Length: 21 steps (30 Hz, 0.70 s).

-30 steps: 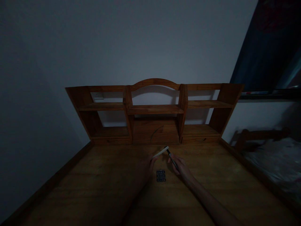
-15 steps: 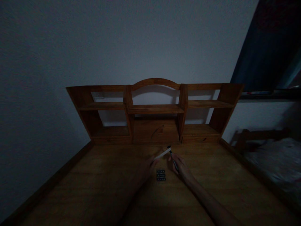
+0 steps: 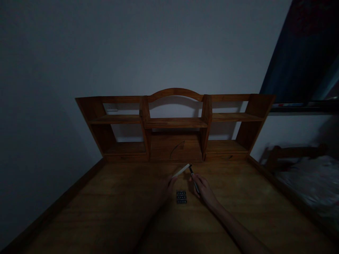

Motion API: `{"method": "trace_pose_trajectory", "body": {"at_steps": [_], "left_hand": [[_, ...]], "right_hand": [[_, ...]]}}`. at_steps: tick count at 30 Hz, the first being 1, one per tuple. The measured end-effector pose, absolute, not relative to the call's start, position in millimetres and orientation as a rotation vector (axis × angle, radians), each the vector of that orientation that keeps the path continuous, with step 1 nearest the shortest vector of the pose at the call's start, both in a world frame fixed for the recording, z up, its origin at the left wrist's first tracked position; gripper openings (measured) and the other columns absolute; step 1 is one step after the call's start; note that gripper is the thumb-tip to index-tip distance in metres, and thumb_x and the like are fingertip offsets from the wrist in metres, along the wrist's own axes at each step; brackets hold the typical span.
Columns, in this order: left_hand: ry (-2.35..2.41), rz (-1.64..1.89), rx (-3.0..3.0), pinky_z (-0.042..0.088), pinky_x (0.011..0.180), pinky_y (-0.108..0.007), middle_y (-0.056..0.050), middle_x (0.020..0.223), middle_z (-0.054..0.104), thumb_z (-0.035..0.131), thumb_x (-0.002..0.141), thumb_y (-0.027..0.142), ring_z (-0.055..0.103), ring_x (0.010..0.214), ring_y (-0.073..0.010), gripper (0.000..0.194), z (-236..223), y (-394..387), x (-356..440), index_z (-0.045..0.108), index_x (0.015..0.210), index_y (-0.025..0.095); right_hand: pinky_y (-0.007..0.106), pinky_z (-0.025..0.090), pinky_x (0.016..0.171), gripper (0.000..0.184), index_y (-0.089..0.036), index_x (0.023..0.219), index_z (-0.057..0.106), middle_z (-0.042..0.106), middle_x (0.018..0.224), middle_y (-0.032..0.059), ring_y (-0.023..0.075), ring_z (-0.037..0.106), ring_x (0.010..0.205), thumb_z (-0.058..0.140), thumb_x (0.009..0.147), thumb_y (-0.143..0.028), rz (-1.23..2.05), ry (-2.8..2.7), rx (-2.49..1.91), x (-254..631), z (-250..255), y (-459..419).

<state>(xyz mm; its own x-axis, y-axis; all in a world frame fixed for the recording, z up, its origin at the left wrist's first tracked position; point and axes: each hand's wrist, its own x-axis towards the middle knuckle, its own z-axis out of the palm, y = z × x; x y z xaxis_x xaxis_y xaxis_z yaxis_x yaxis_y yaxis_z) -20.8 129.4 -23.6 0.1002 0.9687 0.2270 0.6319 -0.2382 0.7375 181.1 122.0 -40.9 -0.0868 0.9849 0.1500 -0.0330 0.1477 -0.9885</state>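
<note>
We see our two forearms bare, no sleeves in view up to frame's lower edge; no watch, strap or bracelet showing at either wrist. Left hand (image 3: 166,186) bare, no glove, no ring we can make out; its arm sunk in shadow, outline soft. Right hand (image 3: 203,188) bare too, ungloved, arm slim and long, slightly better lit. Light too dim for finer detail on nails or fingers

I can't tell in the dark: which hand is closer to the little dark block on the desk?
Left, barely. The left hand sits just left of the little dark block; the right hand is slightly farther right.
</note>
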Motion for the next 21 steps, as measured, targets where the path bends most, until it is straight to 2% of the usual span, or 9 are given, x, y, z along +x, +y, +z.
{"method": "trace_pose_trajectory", "body": {"at_steps": [4, 8, 13, 18, 21], "left_hand": [[1.509, 0.938, 1.950, 0.051, 0.085, -0.034, -0.005, 0.100, 0.073, 0.038, 0.094, 0.051, 0.068, 0.091, -0.0225, 0.043, -20.1, 129.0, -22.1, 0.067, 0.108, 0.024], [1.616, 0.935, 1.788, 0.052, 0.084, -0.037, -0.008, 0.103, 0.074, 0.032, 0.095, 0.054, 0.069, 0.091, -0.0241, 0.050, -16.0, 133.5, -31.2, 0.065, 0.115, 0.022], [1.610, 0.972, 1.846, 0.052, 0.084, -0.035, -0.008, 0.102, 0.074, 0.038, 0.094, 0.052, 0.069, 0.089, -0.0235, 0.045, -19.1, 131.7, -28.0, 0.066, 0.113, 0.021], [1.538, 0.885, 1.986, 0.052, 0.077, -0.034, -0.006, 0.090, 0.074, 0.038, 0.093, 0.055, 0.069, 0.081, -0.0229, 0.045, -25.1, 128.6, -19.1, 0.068, 0.096, 0.022], [1.623, 0.915, 1.907, 0.052, 0.075, -0.036, -0.008, 0.089, 0.074, 0.038, 0.092, 0.055, 0.069, 0.081, -0.0248, 0.046, -24.8, 130.7, -20.4, 0.068, 0.099, 0.021]], "right_hand": [[0.022, 0.019, 0.034, 0.048, -0.018, 0.088, 0.057, 0.038, 0.041, -0.0083, 0.0092, 0.031, 0.032, 0.045, 0.089, -0.065, 1.157, -1.317, -1.063, 181.7, -43.0, 122.8], [0.022, 0.020, 0.035, 0.048, -0.018, 0.090, 0.057, 0.038, 0.039, -0.0087, 0.0094, 0.031, 0.032, 0.043, 0.090, -0.064, 1.180, -1.318, -1.049, 182.6, -41.1, 122.8], [0.022, 0.019, 0.035, 0.047, -0.018, 0.091, 0.057, 0.038, 0.037, -0.0088, 0.0094, 0.030, 0.031, 0.042, 0.092, -0.063, 1.191, -1.338, -1.033, 182.1, -38.9, 122.0], [0.022, 0.018, 0.034, 0.048, -0.019, 0.091, 0.057, 0.038, 0.039, -0.0090, 0.0092, 0.031, 0.031, 0.044, 0.090, -0.064, 1.198, -1.314, -1.043, 182.6, -39.2, 121.5], [0.022, 0.018, 0.034, 0.048, -0.018, 0.090, 0.057, 0.037, 0.039, -0.0090, 0.0092, 0.031, 0.031, 0.044, 0.089, -0.065, 1.198, -1.313, -1.047, 182.4, -38.1, 121.0]]}}
